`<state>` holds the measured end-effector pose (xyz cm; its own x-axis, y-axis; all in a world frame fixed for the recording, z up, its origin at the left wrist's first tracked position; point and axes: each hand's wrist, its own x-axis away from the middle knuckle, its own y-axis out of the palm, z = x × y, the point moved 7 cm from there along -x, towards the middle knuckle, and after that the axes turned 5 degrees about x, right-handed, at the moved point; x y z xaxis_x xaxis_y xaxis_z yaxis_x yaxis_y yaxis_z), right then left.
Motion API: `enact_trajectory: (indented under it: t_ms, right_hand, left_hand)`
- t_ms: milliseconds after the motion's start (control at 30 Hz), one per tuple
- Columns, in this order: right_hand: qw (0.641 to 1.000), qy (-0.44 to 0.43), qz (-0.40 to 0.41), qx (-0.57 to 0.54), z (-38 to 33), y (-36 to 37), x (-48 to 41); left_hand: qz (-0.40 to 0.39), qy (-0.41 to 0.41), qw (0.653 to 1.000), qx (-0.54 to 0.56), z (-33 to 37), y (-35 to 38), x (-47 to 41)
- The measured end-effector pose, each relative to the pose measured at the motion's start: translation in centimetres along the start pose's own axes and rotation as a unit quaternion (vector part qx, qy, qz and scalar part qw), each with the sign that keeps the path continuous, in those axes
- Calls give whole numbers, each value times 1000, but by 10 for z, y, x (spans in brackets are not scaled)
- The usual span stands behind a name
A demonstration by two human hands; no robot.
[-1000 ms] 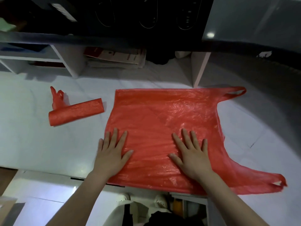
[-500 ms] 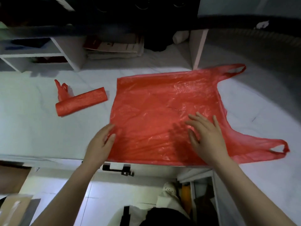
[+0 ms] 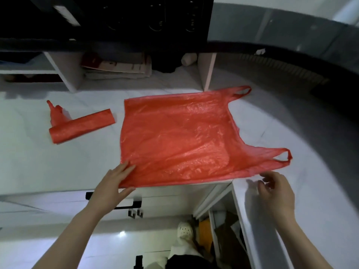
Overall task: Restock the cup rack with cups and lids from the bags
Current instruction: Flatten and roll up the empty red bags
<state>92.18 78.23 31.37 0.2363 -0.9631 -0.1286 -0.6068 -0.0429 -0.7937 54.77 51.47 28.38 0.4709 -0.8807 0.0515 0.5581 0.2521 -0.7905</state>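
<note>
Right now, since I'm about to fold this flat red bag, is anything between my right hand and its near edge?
Nothing visible does. The right hand hovers just off the near right corner of the flat red bag, with only bare counter between.

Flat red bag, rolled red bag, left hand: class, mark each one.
Flat red bag [image 3: 174,138]: head view, middle of its sheet.
Rolled red bag [image 3: 82,128]: head view, middle of the roll.
Left hand [image 3: 110,183]: head view, back of the hand.
</note>
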Motion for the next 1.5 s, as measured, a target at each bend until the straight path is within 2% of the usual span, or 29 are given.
enact_trajectory:
  t_ms: [233, 333, 400, 467, 567, 667, 900, 1000, 1067, 1133, 1233, 1333, 1400, 1500]
  right_hand:
    - [993, 76, 57, -68, 24, -19, -40]
    - [992, 102, 17, -72, 31, -18, -67]
    - [987, 98, -33, -122, 29, -11, -82]
    - [970, 114, -46, -209, 29, -8, -91]
    - [916, 181, -22, -358, 44, -8, -97]
    - [888, 203, 6, -414, 61, -14, -101]
    - [939, 151, 10, -309, 75, -25, -109]
    - [945, 169, -8, -280, 81, -21, -109]
    - [957, 194, 3, -216, 85, -24, -105]
    - [971, 194, 49, -129, 79, -38, -96]
    - [989, 92, 99, -64, 45, -46, -77]
    - [991, -92, 102, 7, -10, -33, -61]
    - [971, -223, 60, 57, -49, -12, -48]
    - [930, -324, -66, 160, -78, 31, -32]
  left_hand:
    - [7, 5, 1000, -16, -3, -3, 1]
    - [12, 1, 1000, -17, -1, -4, 1]
    - [10, -2, 1000, -20, 0, -3, 1]
    - [13, -3, 1000, -23, 1, -2, 2]
    - [30, -4, 999, -24, 3, -2, 2]
    - [33, -4, 999, -34, 5, -1, 2]
    - [42, 24, 997, -65, 10, -3, 7]
    - [17, 35, 994, -97, 15, -2, 7]
    - [-2, 19, 993, -119, 11, 1, 7]
    - [-8, 11, 991, -134, 14, 3, 8]
    - [-46, 16, 982, -180, 24, 8, 8]
    - [-80, 15, 974, -213, 20, 13, 9]
    - [-68, 23, 976, -204, 12, 12, 8]
    - [-51, 16, 982, -183, 1, 13, 7]
